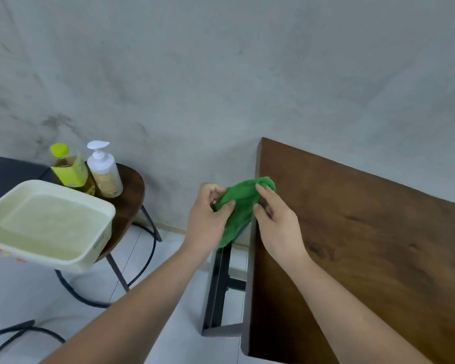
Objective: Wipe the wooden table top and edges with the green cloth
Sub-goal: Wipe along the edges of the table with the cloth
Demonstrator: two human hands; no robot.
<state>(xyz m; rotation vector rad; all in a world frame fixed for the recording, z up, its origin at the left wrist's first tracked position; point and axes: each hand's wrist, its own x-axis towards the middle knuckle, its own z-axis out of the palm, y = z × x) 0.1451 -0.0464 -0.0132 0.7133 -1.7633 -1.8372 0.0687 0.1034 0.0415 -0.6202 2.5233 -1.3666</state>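
Note:
The green cloth (241, 206) hangs bunched in the air just left of the wooden table's left edge, near its far corner. My left hand (208, 216) pinches the cloth's left side with thumb and fingers. My right hand (276, 222) grips its right side, over the table edge. The dark brown wooden table (365, 245) fills the right of the view. Its black metal leg (218, 285) stands below the cloth.
A small round wooden stool (130, 195) at left carries a cream basin (50, 258) of water, a bottle with a yellow-green cap (69, 166) and a white pump bottle (104, 169). A grey wall stands behind. The floor is pale tile.

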